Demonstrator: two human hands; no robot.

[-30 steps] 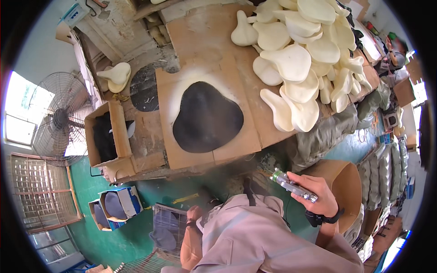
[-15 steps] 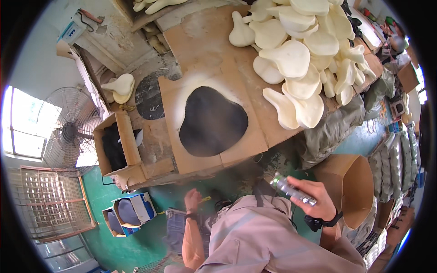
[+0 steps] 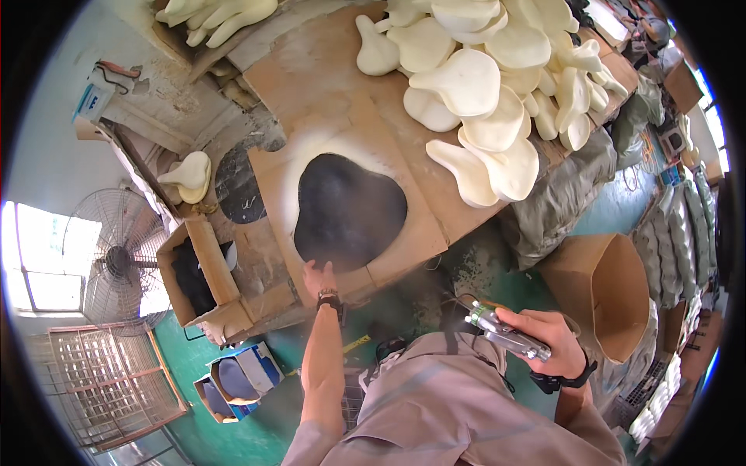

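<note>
Clearly, the black saddle-shaped sheet [image 3: 350, 210] lies flat in the middle of the bench [image 3: 264, 255], upon a piece of cardboard [image 3: 423, 221] which has a pale whitish zone around the far side of the sheet. The left hand [image 3: 317, 283] reaches to the near left edge of this sheet. Its grip is spread, with a gap between the fingers; whether the fingertips touch the sheet or are only just beside it, the view does not let me say surely. The right hand [image 3: 553, 342] is in front of the bench, on the right, and its grip is closed around a metal spray gun [image 3: 505, 332] with a green ring.

To the far right, many cream saddle pads [image 3: 454, 81] are piled on the bench. On its left side stands a cardboard box [image 3: 215, 256] containing black material [image 3: 189, 276]. A large open carton [image 3: 575, 266] is at the right of the spray gun.
</note>
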